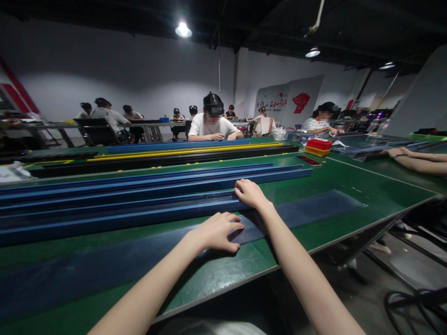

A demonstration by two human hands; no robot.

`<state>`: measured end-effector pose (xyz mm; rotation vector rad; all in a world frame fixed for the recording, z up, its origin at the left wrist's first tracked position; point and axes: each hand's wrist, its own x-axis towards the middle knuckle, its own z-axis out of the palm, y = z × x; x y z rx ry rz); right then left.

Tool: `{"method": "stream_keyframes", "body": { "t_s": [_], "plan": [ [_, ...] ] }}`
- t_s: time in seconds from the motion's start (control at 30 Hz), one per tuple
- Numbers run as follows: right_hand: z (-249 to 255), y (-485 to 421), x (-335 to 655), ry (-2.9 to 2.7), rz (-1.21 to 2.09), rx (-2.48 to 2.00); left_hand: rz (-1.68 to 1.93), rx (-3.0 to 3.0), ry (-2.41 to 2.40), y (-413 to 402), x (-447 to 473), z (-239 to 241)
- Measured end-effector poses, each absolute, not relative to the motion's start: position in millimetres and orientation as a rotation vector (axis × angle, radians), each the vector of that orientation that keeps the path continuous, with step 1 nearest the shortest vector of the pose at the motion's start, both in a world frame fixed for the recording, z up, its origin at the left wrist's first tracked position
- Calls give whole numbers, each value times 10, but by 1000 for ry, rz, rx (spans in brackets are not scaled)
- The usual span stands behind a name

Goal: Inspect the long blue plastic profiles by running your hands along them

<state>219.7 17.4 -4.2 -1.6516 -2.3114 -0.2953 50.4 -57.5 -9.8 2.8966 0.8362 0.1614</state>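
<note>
Here, right hand on blue rail — lying left-to-right, left hand beside.

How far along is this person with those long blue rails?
Looks done: several blue rails lie side by side on the green table. In hand: the right hand rests on the nearest rail's edge, the left hand presses the dark blue strip in front of it. Left: that strip lies flat beside the rails; how much remains is unclear.
</note>
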Motion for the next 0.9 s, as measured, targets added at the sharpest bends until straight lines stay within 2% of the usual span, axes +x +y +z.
{"method": "stream_keyframes", "body": {
  "t_s": [0.33,0.53,0.73,0.9],
  "plan": [
    [-49,191,2193,-2321,-301,-1668,436,2942,758,-531,458,-90],
    [-53,182,2175,-2326,-338,-1653,728,3067,1202,-382,303,-7],
    [-38,186,2168,-2328,-343,-1644,476,3076,1417,-189,89,-143],
    [-43,208,2186,-2289,-361,-1610,444,3039,1460,-172,90,-127]
  ]
}}
